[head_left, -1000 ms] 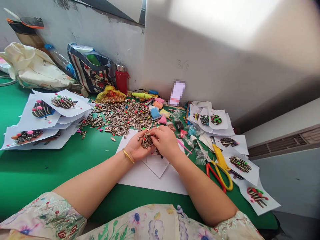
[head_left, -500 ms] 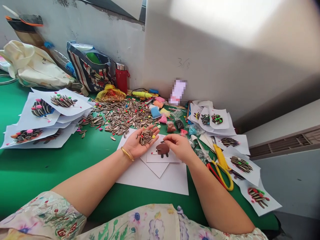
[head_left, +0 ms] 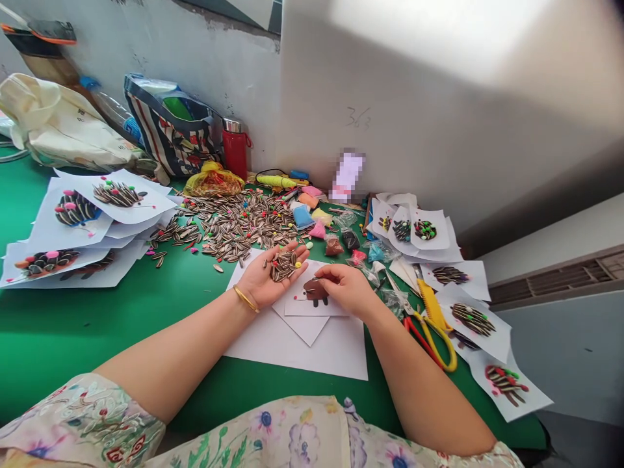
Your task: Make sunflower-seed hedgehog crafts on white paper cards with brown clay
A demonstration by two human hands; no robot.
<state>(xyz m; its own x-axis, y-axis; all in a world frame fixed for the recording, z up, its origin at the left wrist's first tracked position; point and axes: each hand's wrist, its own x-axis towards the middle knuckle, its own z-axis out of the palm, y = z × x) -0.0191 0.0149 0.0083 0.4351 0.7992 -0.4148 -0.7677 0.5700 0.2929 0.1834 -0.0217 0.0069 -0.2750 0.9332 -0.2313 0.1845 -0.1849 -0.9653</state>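
Seeds point(head_left: 281, 266) lie along outstretched left fingers point(head_left: 302, 253) while right fingers point(head_left: 329, 275) pinch one at the brown hedgehog point(head_left: 313, 292).

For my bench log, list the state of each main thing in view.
Left hand: open, palm up, bearing seeds
Right hand: pinched, apparently on a seed
Hedgehog card: flat, partly covered by right hand
Loose seeds: spread in a heap
Red flask: upright, lidded
Clear bottle: tilted, blue cap on
Striped bag: open-topped
Left-side cards: overlapping

Left hand point(head_left: 257, 284) palm up, striped seeds point(head_left: 281, 266) in it, nine o'clock of brown animal figure point(head_left: 312, 290). Right hand point(head_left: 348, 290) pinched, three o'clock. Seed heap point(head_left: 248, 226), ten; scissors point(head_left: 407, 307), four.
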